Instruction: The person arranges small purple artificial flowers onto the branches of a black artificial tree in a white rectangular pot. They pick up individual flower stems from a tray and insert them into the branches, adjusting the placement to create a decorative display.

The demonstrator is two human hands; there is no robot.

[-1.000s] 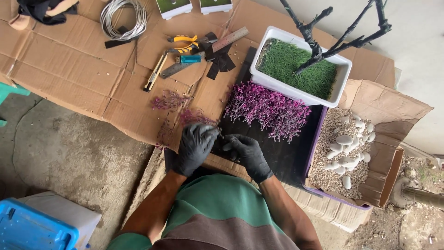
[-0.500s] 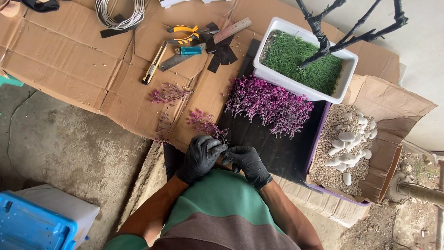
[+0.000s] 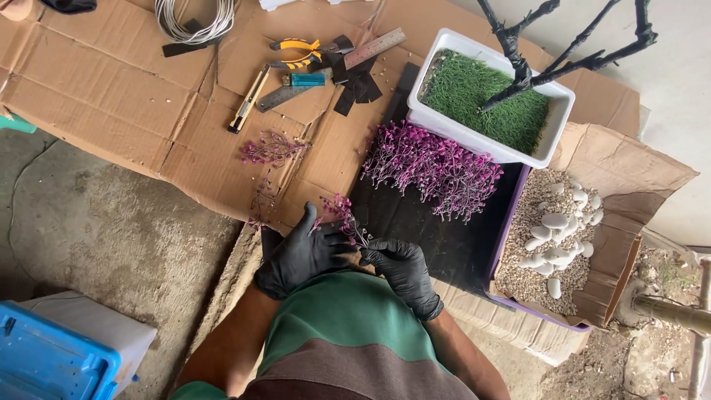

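Rough grey concrete floor [image 3: 111, 222], flattened cardboard sheets [image 3: 96, 89] as work surface, pale wall or slab [image 3: 681, 96] at right, daylight

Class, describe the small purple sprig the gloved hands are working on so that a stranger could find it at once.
Start at the white planter of green grass and drop past the big purple pile on the black tray. At the tray's near left edge, the left hand and right hand pinch one sprig. It alone is held; the loose sprigs lie on cardboard.
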